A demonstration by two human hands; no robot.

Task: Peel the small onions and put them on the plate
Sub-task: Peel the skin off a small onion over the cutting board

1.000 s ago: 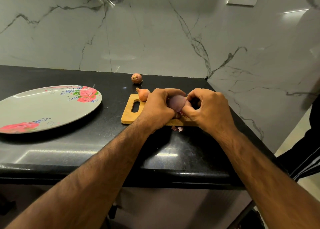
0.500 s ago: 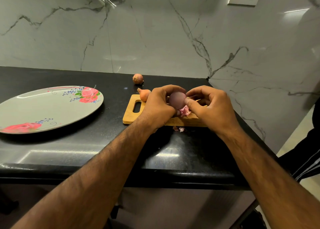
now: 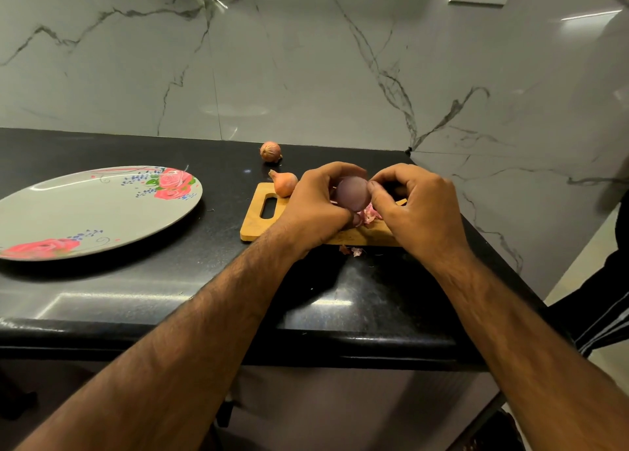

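Now the left hand (image 3: 316,208) and right hand (image 3: 418,212) both curl their fingers (image 3: 376,191) round a small, peeled purple onion (image 3: 352,193) above the light wooden chopping board (image 3: 253,226), the flowered grey round plate (image 3: 85,219) lying at nine o'clock.

Dim indoor light, bright streak glaring on glossy wall (image 3: 306,76), soft sheen on counter (image 3: 102,300), dark shadow under plate (image 3: 85,212), edges bowed, perhaps slightly soft.

Black countertop (image 3: 136,297) bears a floral plate (image 3: 102,219), wooden board (image 3: 253,226), one unpeeled onion (image 3: 270,151) and probable peel scraps (image 3: 354,250).
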